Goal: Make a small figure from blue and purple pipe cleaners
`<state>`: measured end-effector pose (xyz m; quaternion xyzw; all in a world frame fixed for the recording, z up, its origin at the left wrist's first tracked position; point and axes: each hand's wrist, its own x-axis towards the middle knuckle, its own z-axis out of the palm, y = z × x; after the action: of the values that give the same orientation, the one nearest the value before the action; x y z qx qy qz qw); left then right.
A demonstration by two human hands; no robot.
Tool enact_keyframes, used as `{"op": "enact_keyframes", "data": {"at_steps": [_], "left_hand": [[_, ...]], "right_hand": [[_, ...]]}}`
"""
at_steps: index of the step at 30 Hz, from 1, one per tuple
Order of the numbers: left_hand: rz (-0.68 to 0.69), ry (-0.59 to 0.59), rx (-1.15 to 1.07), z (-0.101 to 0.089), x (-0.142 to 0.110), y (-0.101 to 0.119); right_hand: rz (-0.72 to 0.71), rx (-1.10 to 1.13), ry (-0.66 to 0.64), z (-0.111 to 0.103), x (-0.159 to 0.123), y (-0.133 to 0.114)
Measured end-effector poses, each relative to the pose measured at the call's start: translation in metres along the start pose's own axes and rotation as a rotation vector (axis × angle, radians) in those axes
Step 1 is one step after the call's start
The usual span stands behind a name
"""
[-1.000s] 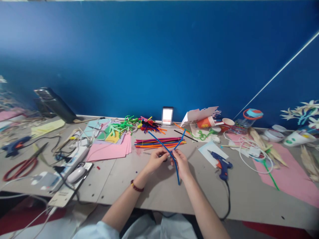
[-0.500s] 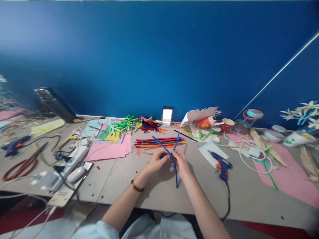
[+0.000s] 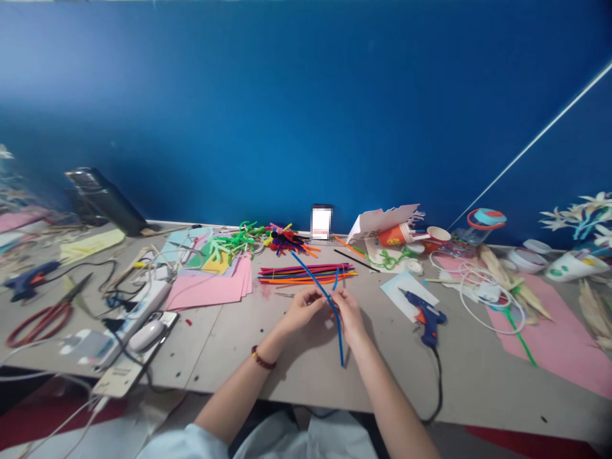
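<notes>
Blue stems [image 3: 309, 273] crossed between two hands

The blue stems meet over the near middle of the desk [image 3: 224, 370], one long end slanting up and left, another hanging down toward the desk edge. The left hand [image 3: 304, 310] and the right hand [image 3: 349, 313] pinch them around the crossing, fingertips close together. Just beyond lies a bundle [image 3: 306, 275] of coloured stems, with a black stem [image 3: 356, 261] to its right. Behind the bundle are a multicoloured pile [image 3: 285, 238] and green pieces [image 3: 229, 245]. Pink paper [image 3: 208, 290] lies to the left; a glue gun [image 3: 427, 317] rests partly on pale blue paper [image 3: 396, 294] to the right. Farther left are red-handled scissors [image 3: 50, 313] and a power strip [image 3: 138, 313].
</notes>
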<state>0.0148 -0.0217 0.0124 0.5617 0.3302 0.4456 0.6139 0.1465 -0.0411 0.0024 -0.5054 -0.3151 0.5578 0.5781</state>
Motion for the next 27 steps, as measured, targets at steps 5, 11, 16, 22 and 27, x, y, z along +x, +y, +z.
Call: {"op": "enact_keyframes", "data": {"at_steps": [5,11,16,22,27], "left_hand": [[-0.048,0.103,-0.045,0.002,0.000,0.007],[-0.082,0.086,-0.121,0.003,-0.002,0.015],[-0.057,0.100,-0.217,0.000,0.000,0.018],[-0.067,0.121,-0.300,-0.002,0.001,0.019],[-0.091,0.140,-0.357,-0.003,0.002,0.016]], "right_hand": [[-0.304,-0.207,0.082,0.000,-0.003,-0.007],[-0.411,-0.318,0.061,-0.001,-0.004,-0.010],[-0.432,-0.371,0.002,-0.003,-0.001,-0.003],[-0.399,-0.417,0.037,-0.003,0.001,0.005],[-0.374,-0.418,-0.079,0.001,-0.002,0.001]]}}
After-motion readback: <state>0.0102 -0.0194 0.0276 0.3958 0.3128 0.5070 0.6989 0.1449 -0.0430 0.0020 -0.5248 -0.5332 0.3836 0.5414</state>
